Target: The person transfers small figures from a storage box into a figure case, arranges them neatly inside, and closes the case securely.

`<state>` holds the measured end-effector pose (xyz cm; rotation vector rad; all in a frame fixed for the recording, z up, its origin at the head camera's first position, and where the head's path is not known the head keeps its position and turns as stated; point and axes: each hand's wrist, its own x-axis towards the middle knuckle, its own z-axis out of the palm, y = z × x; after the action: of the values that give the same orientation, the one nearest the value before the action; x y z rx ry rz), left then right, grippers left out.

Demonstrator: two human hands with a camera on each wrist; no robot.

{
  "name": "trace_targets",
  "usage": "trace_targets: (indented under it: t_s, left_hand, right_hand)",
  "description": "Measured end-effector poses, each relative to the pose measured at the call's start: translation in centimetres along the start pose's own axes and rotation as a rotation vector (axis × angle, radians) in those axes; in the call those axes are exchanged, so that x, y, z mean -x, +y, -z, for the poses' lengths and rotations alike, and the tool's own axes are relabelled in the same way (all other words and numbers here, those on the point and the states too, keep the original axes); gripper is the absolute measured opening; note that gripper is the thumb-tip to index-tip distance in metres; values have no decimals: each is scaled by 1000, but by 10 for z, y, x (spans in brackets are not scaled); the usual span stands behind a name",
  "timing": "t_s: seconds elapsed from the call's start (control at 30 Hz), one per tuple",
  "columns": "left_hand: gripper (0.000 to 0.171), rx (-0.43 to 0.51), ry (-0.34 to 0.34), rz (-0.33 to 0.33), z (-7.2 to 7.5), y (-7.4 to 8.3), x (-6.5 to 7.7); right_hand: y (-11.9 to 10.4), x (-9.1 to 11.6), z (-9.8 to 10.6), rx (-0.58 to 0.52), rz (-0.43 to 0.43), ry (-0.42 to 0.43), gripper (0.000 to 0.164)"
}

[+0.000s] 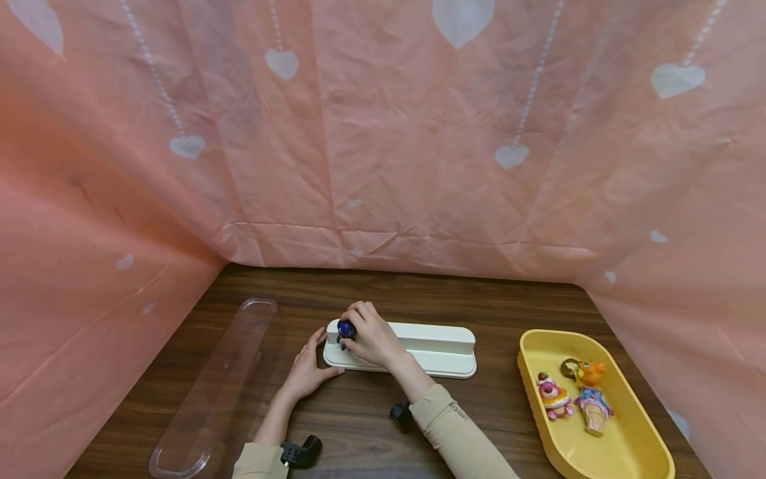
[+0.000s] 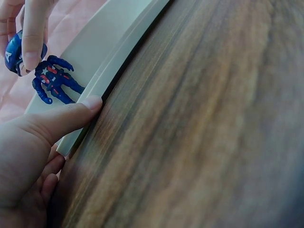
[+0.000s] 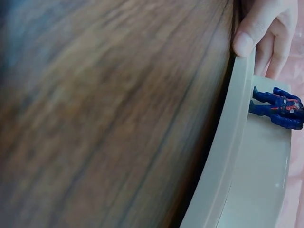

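Note:
A small blue superhero figurine [image 2: 53, 78] with red marks and an "A" on its helmet stands upright at the left end of a white two-step display stand [image 1: 431, 336]. My right hand [image 1: 371, 336] pinches the figurine's big round head between thumb and fingers; its feet are on the lower step. My left hand [image 1: 306, 372] holds the stand's left end, the thumb [image 2: 76, 116] on the front edge and the other fingers round the side. In the right wrist view the figurine's legs show against the stand, with the left thumb beside them.
A long clear plastic cover [image 1: 218, 386] lies on the wooden table at left. At right stands a yellow tray [image 1: 634, 446] with a pink bear figurine [image 1: 554, 397] and an orange-haired figurine [image 1: 592, 399]. Pink curtains with hearts [image 1: 395, 146] surround the table.

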<state>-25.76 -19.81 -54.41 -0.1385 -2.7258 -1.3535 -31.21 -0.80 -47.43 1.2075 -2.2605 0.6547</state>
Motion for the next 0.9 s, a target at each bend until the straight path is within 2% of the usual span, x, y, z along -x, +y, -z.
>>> trace_targets:
  t_s: [0.57, 0.9]
  left_hand:
    - [102, -4, 2, -4, 0, 0, 1]
    - [101, 3, -5, 9, 0, 1, 1]
  right_hand:
    - [1, 0, -2, -48, 8, -33, 43]
    - [4, 0, -4, -32, 28, -29, 47]
